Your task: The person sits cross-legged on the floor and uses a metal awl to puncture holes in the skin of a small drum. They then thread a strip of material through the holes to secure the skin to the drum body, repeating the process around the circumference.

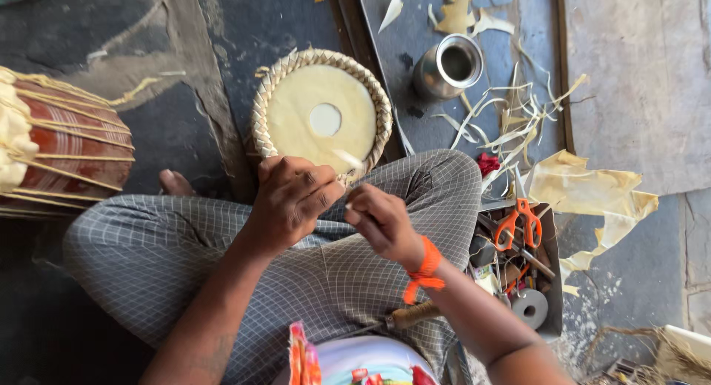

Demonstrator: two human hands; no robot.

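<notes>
Your left hand (292, 196) is clamped on the near rim of the round drumhead (321, 112) resting against your knee; your right hand (381, 223) pinches a thin pale strip (348, 160). Pull too hard and it could snap or loosen the braided rim.

I see a round drum head (320, 112), cream yellow with a paler spot at its centre and a woven straw-coloured braid around its rim, and at the far left a drum (63, 144) with a reddish-brown body laced in pale yellow straps. My trousers (222, 244) are grey with a fine white check, and an orange thread band (425, 270) circles my right wrist. On the right lie orange-handled scissors (518, 222), a silvery metal cup (448, 67) and pale yellow hide scraps (592, 196) on the dark grey floor (637, 281).
</notes>
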